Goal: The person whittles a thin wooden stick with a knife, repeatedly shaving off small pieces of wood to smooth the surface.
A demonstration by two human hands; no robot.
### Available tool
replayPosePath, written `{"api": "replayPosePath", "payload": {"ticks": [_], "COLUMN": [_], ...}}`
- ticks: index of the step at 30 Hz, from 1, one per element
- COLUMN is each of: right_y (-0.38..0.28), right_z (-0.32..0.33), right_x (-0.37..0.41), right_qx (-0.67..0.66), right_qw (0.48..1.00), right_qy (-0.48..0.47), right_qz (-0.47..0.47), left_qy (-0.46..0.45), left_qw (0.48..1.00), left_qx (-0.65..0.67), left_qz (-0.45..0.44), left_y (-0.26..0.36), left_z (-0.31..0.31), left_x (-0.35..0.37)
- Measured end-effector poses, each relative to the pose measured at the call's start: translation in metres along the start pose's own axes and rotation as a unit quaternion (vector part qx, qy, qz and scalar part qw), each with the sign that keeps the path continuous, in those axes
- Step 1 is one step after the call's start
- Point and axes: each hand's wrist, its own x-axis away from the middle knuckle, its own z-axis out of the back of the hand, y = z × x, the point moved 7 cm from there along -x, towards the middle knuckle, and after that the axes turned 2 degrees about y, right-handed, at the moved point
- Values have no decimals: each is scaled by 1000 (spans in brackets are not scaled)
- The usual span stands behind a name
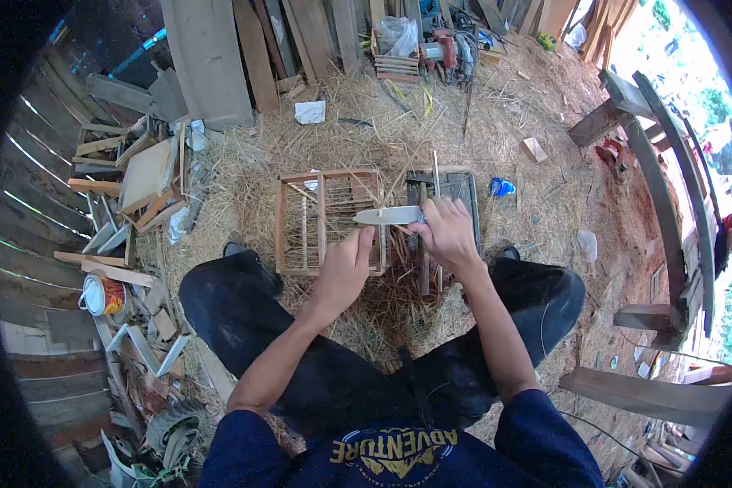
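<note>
My right hand (449,234) is closed round the handle of a knife (389,215). Its broad pale blade lies flat to view and points left. My left hand (343,272) is closed with the thumb up, just below the blade tip; whatever its fingers hold is hidden. Beneath the hands, on the straw-covered ground between my knees, lies a wooden frame with thin slats (320,220), like a small cage. Right of it, partly under my right hand, is a dark, low wooden stand (473,213). A long thin stick (436,175) lies across it.
Boards (207,65) lean at the back, near a red power tool (443,47) and a slatted crate (395,65). Scrap wood (148,179) and a paint can (103,294) sit along the left wall. A wooden bench (659,179) stands right. Shavings and a blue wrapper (503,188) litter the floor.
</note>
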Motion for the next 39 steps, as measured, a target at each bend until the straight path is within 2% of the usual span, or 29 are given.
{"api": "replayPosePath", "payload": {"ticks": [3, 4, 7, 9, 11, 13, 14, 15, 18, 20, 23, 26, 29, 30, 31, 32, 34, 37, 39], "right_y": [-2, -9, -14, -19, -19, -26, -29, -33, -31, -33, -32, -25, -14, -5, 61, 124, 157, 76, 52], "right_z": [-14, -12, -36, -39, -36, -20, -13, -8, -8, -4, -1, -3, -8, -10, 0, 12, 74, 50, 3], "right_x": [16, 19, 32, 31, 26, 14, 7, 4, 2, 0, -1, 3, 11, 16, 31, 56, 50, 46, 62], "right_qx": [-39, -54, -121, -175, -191, -140, -121, -103, -102, -94, -77, -60, -45, -33, 50, 148, 120, 121, 43], "right_qw": [996, 996, 973, 964, 963, 986, 991, 994, 995, 996, 996, 997, 997, 997, 987, 933, 924, 981, 979], "right_qy": [-69, -61, -155, -142, -129, -68, -55, -44, -14, -7, -17, -31, -30, -39, -89, -167, -39, -8, -113], "right_qz": [-37, -36, -123, -144, -138, -66, -30, 6, -16, 4, 29, 36, 49, 53, -122, -281, -361, -154, -163], "left_qy": [38, 43, 44, 35, 7, -22, -35, -40, -51, -60, -85, -133, -158, -138, -123, -112, -175, -125, -144], "left_qw": [995, 996, 995, 995, 995, 998, 997, 994, 987, 984, 975, 939, 930, 901, 865, 825, 828, 840, 843], "left_qx": [61, 69, 85, 94, 88, 54, 70, 97, 154, 166, 196, 285, 305, 368, 426, 476, 428, 440, 446], "left_qz": [-63, -48, -2, 25, 38, 24, -20, -8, 16, 18, 63, 138, 132, 183, 235, 282, 318, 293, 264], "left_y": [-18, -26, -38, -33, -32, -33, -41, -38, -29, -29, -31, -34, -38, -47, -59, -72, -105, -100, -69], "left_z": [-9, -12, -12, -12, -13, -12, -23, -25, -27, -30, -31, -37, -45, -38, -23, -9, 24, 28, 14], "left_x": [2, 4, 11, 7, 5, 4, 3, 3, 5, 7, 16, 23, 22, 27, 40, 51, 87, 67, 49]}}
